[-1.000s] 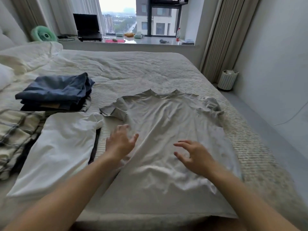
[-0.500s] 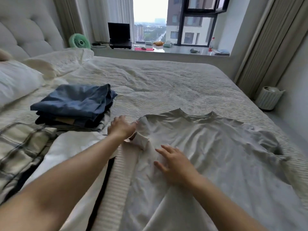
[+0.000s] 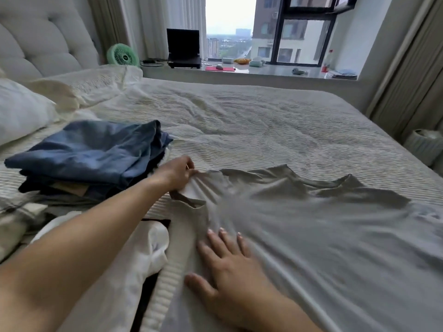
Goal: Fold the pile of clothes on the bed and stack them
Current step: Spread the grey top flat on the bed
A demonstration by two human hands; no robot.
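Grey t-shirt (image 3: pixel 311 236) flat, sleeve pinched by left hand (image 3: pixel 176 174), right hand (image 3: pixel 230 267) open-palmed on it

This is a bedroom in a high-rise flat. A wide bed (image 3: pixel 251 121) with a ribbed pale cover fills most of the frame, with a tufted headboard (image 3: pixel 40 37) and a pillow (image 3: pixel 21 109) at the upper left. Along the top runs a window sill (image 3: pixel 275 71) carrying a laptop (image 3: pixel 183 49) and a small green fan (image 3: pixel 122 55). Curtains (image 3: pixel 412 68) hang at the right, and tower blocks show through the window (image 3: pixel 299 32).
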